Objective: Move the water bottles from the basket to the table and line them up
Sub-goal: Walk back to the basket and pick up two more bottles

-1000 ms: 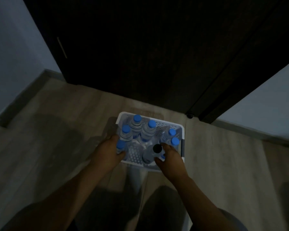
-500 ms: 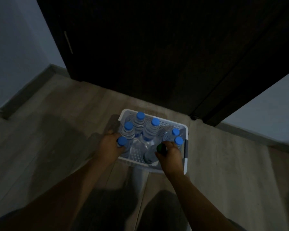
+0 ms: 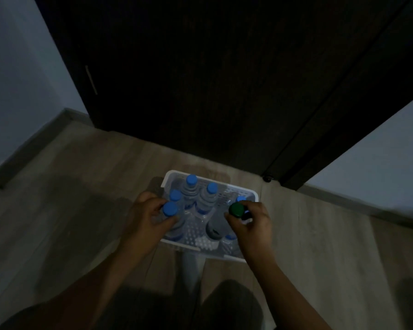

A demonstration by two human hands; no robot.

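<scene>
Looking down on the white basket, low and centre in the frame, set on the wooden floor close before a dark door that fills the upper middle. Bare floor runs wide to the left and right of the basket. Pale walls close off the upper left and the right side, and the basket's far rim lies near the foot of the door. Left hand has its fingers curled round the neck of the blue-capped bottle at the basket's near left corner, gripping it. Right hand pinches the green-capped bottle just under its cap, on the basket's right side. The other bottles stand upright in the far half, caps close together. Against half a second ago: the left hand rested at the basket's left rim beside that bottle and is now closed on it. The dark green cap sat under the right hand's fingers and now shows clear above them. The other bottles have not shifted.
</scene>
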